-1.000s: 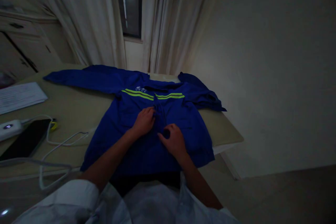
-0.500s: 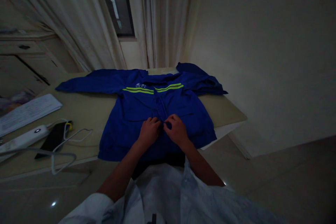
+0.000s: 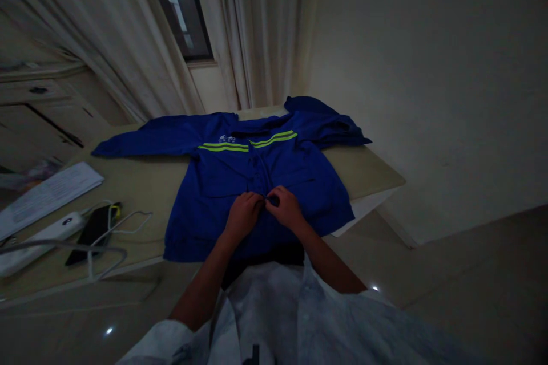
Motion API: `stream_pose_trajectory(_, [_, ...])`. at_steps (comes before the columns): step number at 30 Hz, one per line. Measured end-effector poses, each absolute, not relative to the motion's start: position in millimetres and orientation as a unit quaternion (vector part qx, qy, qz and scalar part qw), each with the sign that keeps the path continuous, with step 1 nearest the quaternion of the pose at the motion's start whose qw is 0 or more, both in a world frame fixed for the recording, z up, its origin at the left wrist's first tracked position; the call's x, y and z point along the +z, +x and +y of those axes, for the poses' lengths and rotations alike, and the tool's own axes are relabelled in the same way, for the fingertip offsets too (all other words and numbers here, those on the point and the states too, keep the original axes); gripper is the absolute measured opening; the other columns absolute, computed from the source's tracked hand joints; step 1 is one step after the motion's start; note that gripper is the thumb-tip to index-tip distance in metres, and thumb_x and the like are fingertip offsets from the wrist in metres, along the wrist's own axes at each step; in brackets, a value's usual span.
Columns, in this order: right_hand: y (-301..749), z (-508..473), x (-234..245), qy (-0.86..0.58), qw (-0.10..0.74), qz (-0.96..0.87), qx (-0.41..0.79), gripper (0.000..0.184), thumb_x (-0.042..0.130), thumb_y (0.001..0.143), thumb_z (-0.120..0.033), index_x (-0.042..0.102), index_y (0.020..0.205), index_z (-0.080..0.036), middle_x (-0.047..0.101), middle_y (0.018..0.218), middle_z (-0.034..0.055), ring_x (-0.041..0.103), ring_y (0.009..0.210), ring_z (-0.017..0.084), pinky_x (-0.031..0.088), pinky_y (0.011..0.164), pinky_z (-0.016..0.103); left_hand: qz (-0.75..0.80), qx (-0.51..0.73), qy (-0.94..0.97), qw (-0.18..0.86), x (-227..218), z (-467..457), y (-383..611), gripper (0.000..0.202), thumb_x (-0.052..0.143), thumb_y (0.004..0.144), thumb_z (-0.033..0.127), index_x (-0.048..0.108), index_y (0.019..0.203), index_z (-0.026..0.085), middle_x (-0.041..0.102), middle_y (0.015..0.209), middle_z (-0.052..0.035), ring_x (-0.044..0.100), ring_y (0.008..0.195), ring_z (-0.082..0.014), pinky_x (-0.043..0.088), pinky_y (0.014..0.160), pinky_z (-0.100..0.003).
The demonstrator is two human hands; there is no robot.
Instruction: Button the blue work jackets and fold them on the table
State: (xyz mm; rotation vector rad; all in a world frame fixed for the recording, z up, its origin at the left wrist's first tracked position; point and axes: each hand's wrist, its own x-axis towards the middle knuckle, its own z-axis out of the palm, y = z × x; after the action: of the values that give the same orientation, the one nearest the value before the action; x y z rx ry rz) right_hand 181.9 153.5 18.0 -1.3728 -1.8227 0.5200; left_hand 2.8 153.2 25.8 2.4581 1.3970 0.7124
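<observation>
A blue jacket (image 3: 222, 174) with yellow-green stripes across the chest lies spread on the table, its collar at the far side and its sleeves out to both sides. My left hand (image 3: 245, 214) is closed at the jacket's front opening, fingertips pinching the cloth edge. Right beside it, my right hand (image 3: 286, 208) pinches the other front edge between thumb and forefinger. The fingertips of both hands nearly meet at the middle of the front. Whatever small fastening may be between them is too dark to make out.
On the table (image 3: 141, 177), left of the jacket, lie a sheaf of papers (image 3: 47, 197), a white power strip (image 3: 43, 242) and a black phone (image 3: 94, 234) with a white cable (image 3: 128, 232). Curtains (image 3: 252, 28) hang behind; a wall (image 3: 428, 97) stands to the right.
The view has tilted and shifted slightly. Both hands stay at the jacket's front opening, with little visible movement of the fingers.
</observation>
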Motion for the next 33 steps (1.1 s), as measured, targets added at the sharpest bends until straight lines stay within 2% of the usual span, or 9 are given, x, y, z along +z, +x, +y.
stream_pose_trajectory(7, [182.4, 157.1, 13.4, -0.567, 0.389, -0.7, 0.193, 0.006, 0.072, 0.086, -0.015, 0.072, 0.089, -0.019, 0.067, 0.092, 0.0027, 0.062, 0.078, 0.016, 0.049, 0.077, 0.029, 0.462, 0.263, 0.839, 0.114, 23.2, 153.1, 1.3, 0.023, 0.046, 0.106, 0.024, 0.068, 0.104, 0.023, 0.072, 0.103, -0.007, 0.062, 0.096, -0.0245, 0.046, 0.089, -0.038])
stream_pose_trajectory(18, [188.9, 153.8, 13.8, -0.488, 0.385, -0.744, 0.242, 0.014, 0.071, 0.083, -0.011, 0.073, 0.095, -0.019, 0.068, 0.098, 0.0015, 0.061, 0.077, 0.013, 0.048, 0.073, 0.025, 0.478, 0.267, 0.827, 0.125, 13.3, 157.1, -1.6, 0.017, 0.051, 0.103, 0.023, 0.068, 0.102, 0.022, 0.073, 0.101, -0.0066, 0.064, 0.096, -0.0244, 0.047, 0.088, -0.037])
stream_pose_trajectory(23, [190.1, 150.6, 15.8, -0.471, 0.389, -0.752, 0.249, 0.011, 0.071, 0.086, -0.015, 0.075, 0.095, -0.02, 0.069, 0.102, 0.0028, 0.064, 0.083, 0.014, 0.049, 0.077, 0.026, 0.464, 0.283, 0.828, 0.138, 17.7, 155.1, -1.0, 0.023, 0.051, 0.103, 0.02, 0.066, 0.119, 0.024, 0.073, 0.111, -0.0066, 0.065, 0.104, -0.0246, 0.048, 0.095, -0.039])
stream_pose_trajectory(26, [191.3, 152.9, 14.6, -0.46, 0.404, -0.747, 0.26, 0.007, 0.069, 0.091, -0.018, 0.076, 0.091, -0.02, 0.071, 0.1, 0.0034, 0.067, 0.088, 0.015, 0.05, 0.081, 0.027, 0.449, 0.29, 0.834, 0.136, 17.6, 154.8, -0.7, 0.021, 0.049, 0.102, 0.017, 0.066, 0.112, 0.024, 0.073, 0.109, -0.0062, 0.064, 0.102, -0.0245, 0.048, 0.094, -0.04])
stream_pose_trajectory(29, [192.9, 156.1, 12.9, -0.464, 0.419, -0.732, 0.271, 0.017, 0.065, 0.095, -0.018, 0.077, 0.083, -0.019, 0.073, 0.095, 0.004, 0.068, 0.087, 0.015, 0.05, 0.081, 0.028, 0.456, 0.309, 0.824, 0.136, 15.1, 154.6, -0.2, 0.018, 0.049, 0.101, 0.017, 0.065, 0.104, 0.024, 0.072, 0.103, -0.0055, 0.063, 0.098, -0.024, 0.049, 0.091, -0.038])
stream_pose_trajectory(33, [195.2, 157.2, 16.3, -0.466, 0.414, -0.726, 0.29, 0.012, 0.071, 0.091, -0.018, 0.079, 0.083, -0.02, 0.074, 0.096, 0.0032, 0.069, 0.084, 0.015, 0.05, 0.079, 0.027, 0.467, 0.33, 0.803, 0.167, 12.5, 156.7, -1.1, 0.017, 0.052, 0.098, 0.016, 0.066, 0.102, 0.024, 0.073, 0.099, -0.0043, 0.065, 0.096, -0.0237, 0.05, 0.088, -0.037])
